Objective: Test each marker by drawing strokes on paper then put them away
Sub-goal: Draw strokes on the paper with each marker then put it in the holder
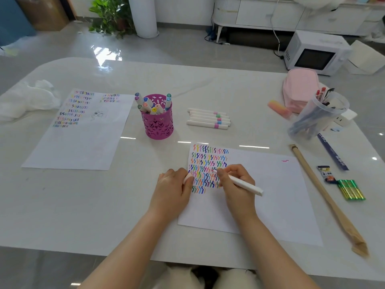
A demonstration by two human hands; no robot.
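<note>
Closest to me, the right hand [236, 183] has its fingers pinched tight round a white marker [246, 185], with the tip down among the rows of coloured strokes [208, 163] on the near paper [270, 197]. The left hand [174, 184] rests at the sheet's left edge, fingers curled round a pale cap [186, 178].

To the right of the sheet lie a long tan stick [320, 188], a green pack of batteries [351, 189] and a small packet [326, 174].

Further back stands a magenta pen holder [159, 125] with capped markers in it. Just to its right, five white markers [208, 118] lie side by side. A second sheet [83, 142] covered in strokes lies off to the left.

Near the far right edge of the table are a clear cup of pens [318, 117] and a pink pencil case [300, 88]. A white microwave [314, 53] sits on the floor beyond.
</note>
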